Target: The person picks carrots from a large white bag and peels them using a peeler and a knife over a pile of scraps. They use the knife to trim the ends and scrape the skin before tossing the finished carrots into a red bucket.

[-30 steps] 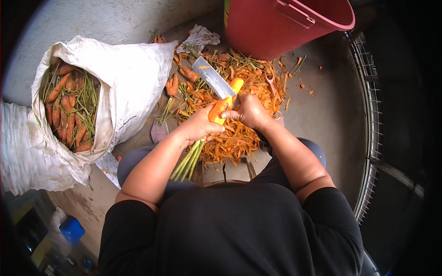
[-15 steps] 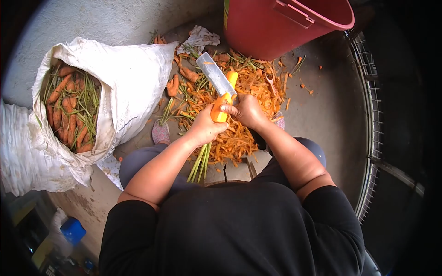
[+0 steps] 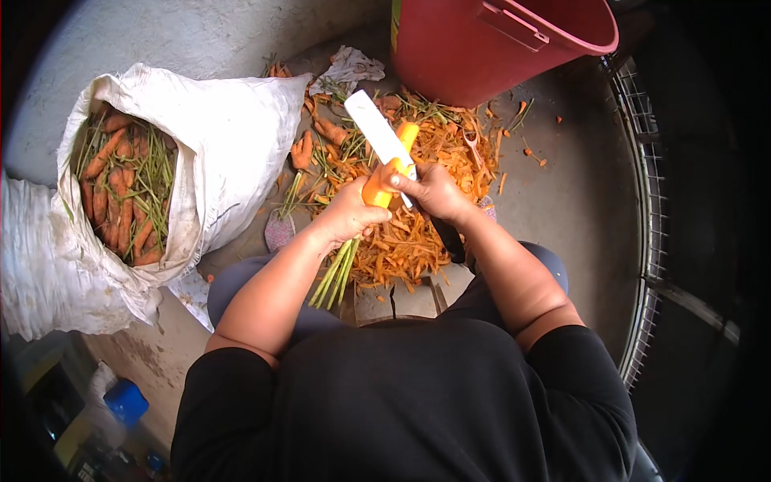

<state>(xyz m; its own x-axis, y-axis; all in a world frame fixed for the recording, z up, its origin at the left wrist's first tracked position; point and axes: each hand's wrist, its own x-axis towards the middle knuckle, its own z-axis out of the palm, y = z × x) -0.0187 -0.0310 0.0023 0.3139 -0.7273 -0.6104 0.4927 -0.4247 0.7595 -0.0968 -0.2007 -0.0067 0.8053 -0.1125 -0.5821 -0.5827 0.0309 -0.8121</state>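
A peeled carrot (image 3: 376, 191) is gripped in my left hand (image 3: 350, 213), its green stems (image 3: 336, 275) hanging out below toward my lap. My right hand (image 3: 438, 193) is closed on a wide-bladed knife (image 3: 377, 128), whose black handle shows under the wrist. The blade slants up and to the left, right at the carrot, and my right thumb rests on the carrot's side. Another bright orange peeled length (image 3: 407, 136) shows beyond the blade. Beneath both hands lies a heap of carrot peelings (image 3: 409, 249) mixed with green stems.
At the left stands a white sack (image 3: 233, 145) with unpeeled carrots (image 3: 120, 197) and stems in its mouth. A large red bucket (image 3: 482, 52) is at the back. Some unpeeled carrots (image 3: 302, 151) lie beside the heap. Wire mesh (image 3: 649, 201) runs along the right.
The knife blade has turned and now looks bright white. The carrot has shifted slightly left and down, and its stems have swung left.
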